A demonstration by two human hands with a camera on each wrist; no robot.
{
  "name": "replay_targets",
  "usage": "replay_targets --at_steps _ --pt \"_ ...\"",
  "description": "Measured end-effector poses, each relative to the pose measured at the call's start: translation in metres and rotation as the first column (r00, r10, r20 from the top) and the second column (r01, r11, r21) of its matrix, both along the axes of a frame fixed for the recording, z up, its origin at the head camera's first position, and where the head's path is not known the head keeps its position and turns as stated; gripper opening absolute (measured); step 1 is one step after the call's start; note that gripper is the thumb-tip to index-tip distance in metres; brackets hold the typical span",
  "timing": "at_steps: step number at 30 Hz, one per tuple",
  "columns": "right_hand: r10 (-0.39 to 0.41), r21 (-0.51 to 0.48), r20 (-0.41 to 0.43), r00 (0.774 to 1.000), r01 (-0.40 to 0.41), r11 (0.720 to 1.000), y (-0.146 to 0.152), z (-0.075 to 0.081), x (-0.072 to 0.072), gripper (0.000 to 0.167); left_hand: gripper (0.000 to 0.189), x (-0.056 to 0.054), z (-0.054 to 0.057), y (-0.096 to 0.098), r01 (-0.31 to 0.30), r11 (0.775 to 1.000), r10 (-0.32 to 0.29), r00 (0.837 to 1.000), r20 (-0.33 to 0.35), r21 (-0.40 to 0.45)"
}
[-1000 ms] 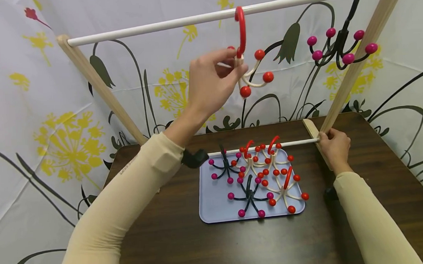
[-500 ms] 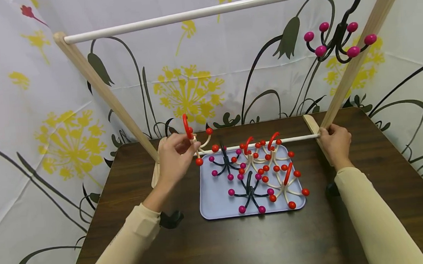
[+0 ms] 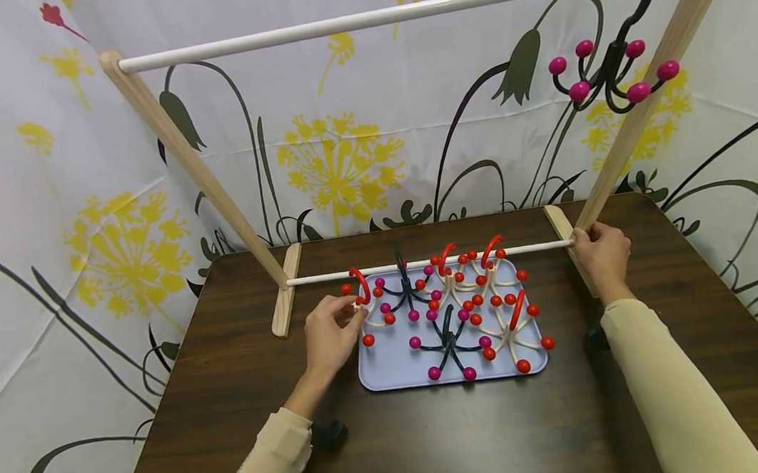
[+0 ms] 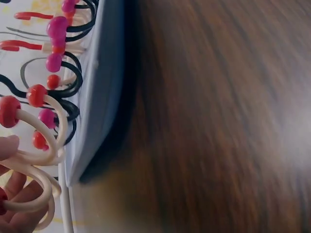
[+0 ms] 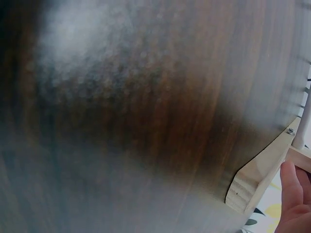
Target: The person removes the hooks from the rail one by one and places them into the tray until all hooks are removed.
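Note:
My left hand (image 3: 329,335) pinches the stem of a cream multi-armed hanger with red ball tips and a red hook (image 3: 364,286), held upright over the left end of the pale blue tray (image 3: 386,370). In the left wrist view, its curved cream arms (image 4: 61,121) show beside my fingertips; whether they touch the tray, I cannot tell. Black hangers with pink balls (image 3: 449,341) and cream ones with red balls (image 3: 509,335) stand on the tray. My right hand (image 3: 604,260) grips the foot of the wooden stand's right post (image 3: 631,134).
A black hanger with pink balls (image 3: 611,67) hangs from the upper white rod (image 3: 406,11), near its right end. The lower white rod (image 3: 547,245) runs behind the tray. Dark wooden table (image 3: 492,430) lies underneath; a floral curtain (image 3: 235,187) backs the stand.
My left hand has brought the cream and red hanger down from the upper rod, first leftward, then over the tray's left end. My right hand has stayed on the stand.

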State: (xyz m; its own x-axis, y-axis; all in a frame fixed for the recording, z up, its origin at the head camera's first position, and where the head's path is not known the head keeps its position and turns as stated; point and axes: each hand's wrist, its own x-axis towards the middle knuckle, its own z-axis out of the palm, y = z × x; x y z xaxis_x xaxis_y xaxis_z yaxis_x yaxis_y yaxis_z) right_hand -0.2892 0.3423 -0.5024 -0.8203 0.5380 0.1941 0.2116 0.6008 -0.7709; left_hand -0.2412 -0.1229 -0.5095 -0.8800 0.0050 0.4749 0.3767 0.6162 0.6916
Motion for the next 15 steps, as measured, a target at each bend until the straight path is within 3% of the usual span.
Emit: replay_targets --at_steps 6,15 --pt "-0.006 0.001 0.011 1.0 0.006 1.0 0.001 0.001 0.0 0.035 0.018 0.001 0.0 0.012 -0.009 0.994 0.011 1.0 0.018 -0.112" --pt "-0.009 0.008 0.014 1.0 0.009 1.0 0.0 0.001 0.0 0.036 0.017 -0.006 -0.002 0.025 0.035 0.992 -0.026 0.997 0.077 -0.122"
